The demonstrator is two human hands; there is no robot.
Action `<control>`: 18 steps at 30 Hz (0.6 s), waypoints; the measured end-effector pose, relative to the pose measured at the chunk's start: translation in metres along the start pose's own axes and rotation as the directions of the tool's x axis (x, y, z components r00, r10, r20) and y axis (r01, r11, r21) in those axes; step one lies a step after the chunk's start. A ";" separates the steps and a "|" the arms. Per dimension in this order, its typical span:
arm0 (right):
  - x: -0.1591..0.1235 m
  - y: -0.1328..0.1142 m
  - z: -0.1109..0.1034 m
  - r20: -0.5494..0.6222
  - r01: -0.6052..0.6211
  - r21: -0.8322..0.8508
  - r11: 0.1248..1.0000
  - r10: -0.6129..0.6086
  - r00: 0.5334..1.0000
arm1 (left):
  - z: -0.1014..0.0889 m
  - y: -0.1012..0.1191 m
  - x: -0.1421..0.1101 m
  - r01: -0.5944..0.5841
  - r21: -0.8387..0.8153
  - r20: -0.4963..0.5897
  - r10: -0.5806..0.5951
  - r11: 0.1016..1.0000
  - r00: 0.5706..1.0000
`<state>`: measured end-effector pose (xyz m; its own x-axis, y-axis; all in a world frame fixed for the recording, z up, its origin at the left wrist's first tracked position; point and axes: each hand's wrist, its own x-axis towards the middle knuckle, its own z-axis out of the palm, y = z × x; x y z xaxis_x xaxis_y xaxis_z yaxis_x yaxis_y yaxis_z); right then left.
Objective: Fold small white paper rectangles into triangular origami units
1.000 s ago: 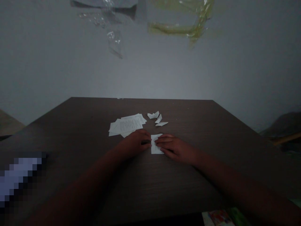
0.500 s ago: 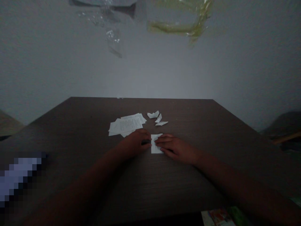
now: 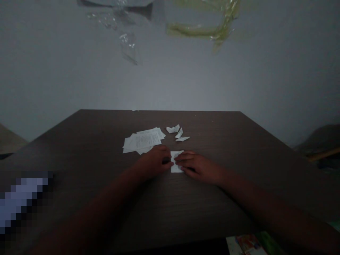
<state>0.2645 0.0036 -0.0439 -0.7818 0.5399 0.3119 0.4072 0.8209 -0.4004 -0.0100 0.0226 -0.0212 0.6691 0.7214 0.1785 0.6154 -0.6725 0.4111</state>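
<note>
A small printed sheet of paper (image 3: pixel 174 169) lies on the table between my two hands. My left hand (image 3: pixel 156 160) rests at its left edge with curved fingers. The thumb stands apart from those fingers, and its tip touches the sheet. Stretched out over the right part of the sheet, the fingers of my right hand (image 3: pixel 198 165) lie flat and slightly spread, hiding that side. Behind my left hand is a loose stack of printed paper sheets (image 3: pixel 143 140). Just beyond the sheet sit three small folded paper pieces (image 3: pixel 182 139), close together.
The dark wooden table (image 3: pixel 170 205) meets a grey wall (image 3: pixel 170 85) bearing clear and yellowish tape (image 3: pixel 193 31). A blurred-out bright object (image 3: pixel 21 198) lies at the left. Below the table's front edge, something with colourful printing (image 3: pixel 248 244) shows.
My left thumb has shifted slightly right, onto the sheet's left edge. My right hand and the other papers look almost the same.
</note>
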 end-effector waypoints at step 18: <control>0.003 0.006 -0.005 -0.017 -0.065 0.054 0.996 0.066 0.998 | -0.004 0.023 0.001 0.076 0.137 0.143 -0.096 0.988 0.985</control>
<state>0.2671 0.0111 -0.0415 -0.7450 0.5961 0.2993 0.4313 0.7728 -0.4656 0.0031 0.0090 -0.0077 0.6598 0.7514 0.0089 0.7158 -0.6321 0.2967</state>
